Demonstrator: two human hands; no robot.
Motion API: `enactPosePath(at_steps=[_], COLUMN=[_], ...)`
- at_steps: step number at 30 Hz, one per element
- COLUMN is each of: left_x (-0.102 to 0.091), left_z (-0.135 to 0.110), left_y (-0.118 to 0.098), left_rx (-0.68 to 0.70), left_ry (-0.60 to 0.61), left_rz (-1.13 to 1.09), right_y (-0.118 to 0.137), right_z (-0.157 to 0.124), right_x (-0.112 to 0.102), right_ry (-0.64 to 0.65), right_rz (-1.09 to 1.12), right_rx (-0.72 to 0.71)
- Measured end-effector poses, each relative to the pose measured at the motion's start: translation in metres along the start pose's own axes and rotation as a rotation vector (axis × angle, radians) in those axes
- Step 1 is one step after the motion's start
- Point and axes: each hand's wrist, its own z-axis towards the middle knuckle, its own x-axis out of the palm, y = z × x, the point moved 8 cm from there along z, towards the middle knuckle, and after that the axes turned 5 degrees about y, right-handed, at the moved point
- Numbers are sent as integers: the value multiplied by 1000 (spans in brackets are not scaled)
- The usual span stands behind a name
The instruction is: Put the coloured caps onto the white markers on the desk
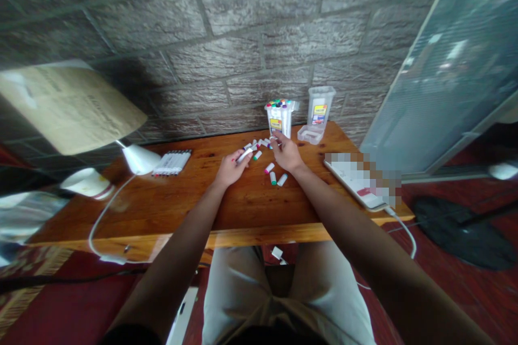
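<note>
My left hand (231, 168) is closed around a white marker (244, 156), which points up and to the right. Close to the pile of small white caps with coloured ends, my right hand (286, 152) has its thumb and fingers pinched together; what lies between them is too small to make out. Several caps spread between and below the hands, among them a green-ended cap (273, 178), a magenta-ended cap (269, 168) and a pale blue-ended cap (282, 179). Just behind my right hand stands a clear box of markers (279, 118), filled with upright markers with coloured ends.
An open clear box (321, 105) stands at the back right, its lid (311, 134) beside it. Left on the wooden table (251, 210) lie a row of markers (172, 163), a lamp (140, 159) and a paper cup (91, 183). A tablet-like device (352, 178) with a cable lies right.
</note>
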Motion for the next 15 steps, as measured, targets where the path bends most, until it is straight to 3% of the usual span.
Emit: enactPosePath(at_steps=[10,15], left_x=[2,2], left_z=[0,-1], left_y=[4,2], left_rx=[-26,-10], left_ry=[31,24], left_rz=[-4,-10], right_y=[-3,2], right_z=[1,-1], right_x=[7,12], right_ry=[52,97], right_rz=[545,610], right_rx=[143,136])
